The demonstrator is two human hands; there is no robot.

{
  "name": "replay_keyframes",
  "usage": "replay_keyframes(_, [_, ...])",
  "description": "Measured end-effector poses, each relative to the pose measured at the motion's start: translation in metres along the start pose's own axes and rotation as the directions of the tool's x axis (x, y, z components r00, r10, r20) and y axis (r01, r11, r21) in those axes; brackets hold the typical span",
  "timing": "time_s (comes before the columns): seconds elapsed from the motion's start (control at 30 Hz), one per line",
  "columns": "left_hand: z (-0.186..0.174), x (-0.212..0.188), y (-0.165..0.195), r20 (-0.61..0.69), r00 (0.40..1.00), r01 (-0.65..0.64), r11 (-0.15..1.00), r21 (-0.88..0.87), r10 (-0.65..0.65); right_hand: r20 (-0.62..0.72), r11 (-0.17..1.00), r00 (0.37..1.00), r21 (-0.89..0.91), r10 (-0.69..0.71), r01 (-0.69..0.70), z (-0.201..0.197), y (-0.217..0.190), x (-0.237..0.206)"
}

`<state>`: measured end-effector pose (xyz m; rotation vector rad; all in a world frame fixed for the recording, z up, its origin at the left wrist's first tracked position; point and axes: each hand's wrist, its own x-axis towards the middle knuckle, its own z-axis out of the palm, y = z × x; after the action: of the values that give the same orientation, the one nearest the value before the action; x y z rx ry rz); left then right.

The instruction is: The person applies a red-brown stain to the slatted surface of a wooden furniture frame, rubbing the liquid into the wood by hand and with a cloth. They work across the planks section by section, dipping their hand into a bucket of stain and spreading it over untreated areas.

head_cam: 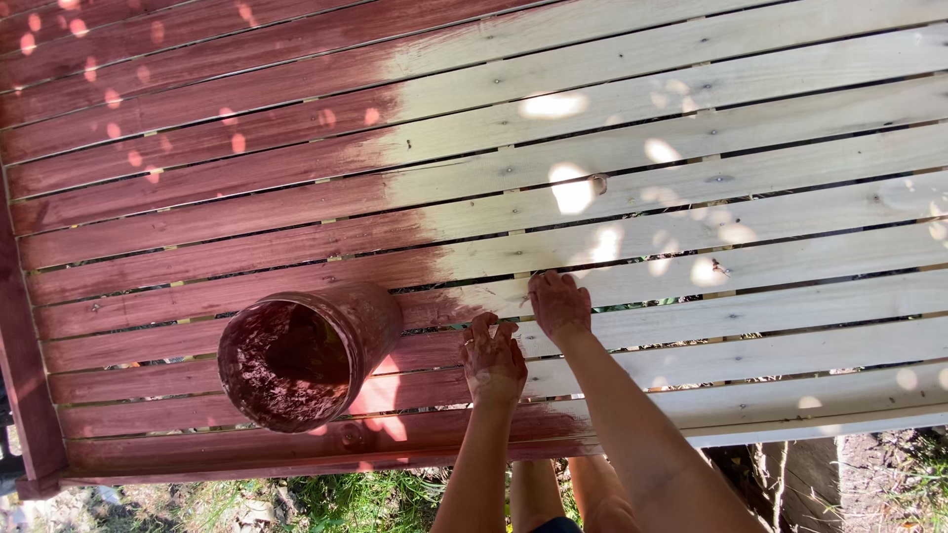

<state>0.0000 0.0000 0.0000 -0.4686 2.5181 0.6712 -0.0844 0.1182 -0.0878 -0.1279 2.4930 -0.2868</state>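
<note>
Two hands, left hand [493, 360] and right hand [559, 303], rest flat (grip open, empty) beside one paint bucket [304, 355].

Both arms are bare all the way up, no sleeves, no gloves, no watch or rings that I can spot. The left hand [493, 363] and right hand [559, 304] have reddish-brown stain smeared over fingers and knuckles. Bare knees below too.

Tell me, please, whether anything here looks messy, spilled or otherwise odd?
Nothing is spilled. The paint container stands on the slatted deck, its inside and outside smeared reddish-brown. The stain ends in a ragged edge mid-board, where the left hand and right hand press flat.
</note>
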Motion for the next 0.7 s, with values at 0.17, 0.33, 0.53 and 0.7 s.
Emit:
replay_keyframes(0.17, [-0.006, 0.005, -0.002, -0.059, 0.996, -0.067, 0.998, 0.004, 0.067, -0.203, 0.977, 0.959, 0.121, 0.199, -0.177, -0.025, 0.049, 0.015])
replay_keyframes(0.33, [-0.013, 0.018, -0.001, -0.022, 0.997, -0.070, 0.997, 0.041, 0.071, -0.312, 0.985, 0.939, 0.138, 0.142, -0.102, -0.029, 0.070, 0.008])
replay_keyframes(0.53, [-0.020, 0.035, 0.015, -0.009, 0.995, -0.097, 0.995, 0.005, 0.097, -0.399, 0.977, 0.899, 0.178, 0.181, -0.118, -0.060, 0.079, 0.020])
replay_keyframes(0.7, [-0.025, 0.052, 0.021, -0.027, 0.983, -0.179, 0.984, 0.003, 0.179, -0.287, 0.976, 0.952, -0.150, 0.108, -0.156, -0.099, 0.068, 0.060])
